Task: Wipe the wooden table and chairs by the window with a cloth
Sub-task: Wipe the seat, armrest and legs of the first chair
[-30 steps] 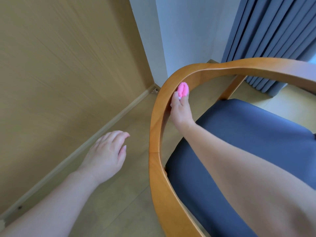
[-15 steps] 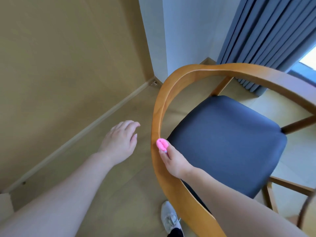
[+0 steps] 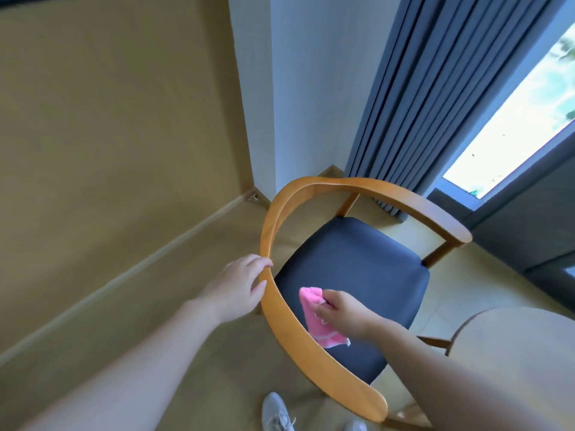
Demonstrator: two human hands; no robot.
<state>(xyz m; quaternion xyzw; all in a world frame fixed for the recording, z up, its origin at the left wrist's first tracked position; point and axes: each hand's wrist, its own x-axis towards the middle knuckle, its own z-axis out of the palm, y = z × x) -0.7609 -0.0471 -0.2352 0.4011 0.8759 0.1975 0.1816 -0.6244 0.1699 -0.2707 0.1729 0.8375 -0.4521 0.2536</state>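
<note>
A wooden chair with a curved back rail and a dark blue seat stands in the room's corner. My right hand holds a pink cloth that hangs over the seat, just inside the near part of the rail. My left hand rests on the outer side of the rail, fingers curled over its top edge. The round wooden table shows at the lower right.
Tan wall on the left, white wall and grey curtain behind the chair, window at right. My grey shoes stand on the wooden floor just below the chair rail.
My view rose and pulled back. My right hand slid the cloth along the rail toward me and now holds it off the rail over the seat. My left hand came onto the rail.
</note>
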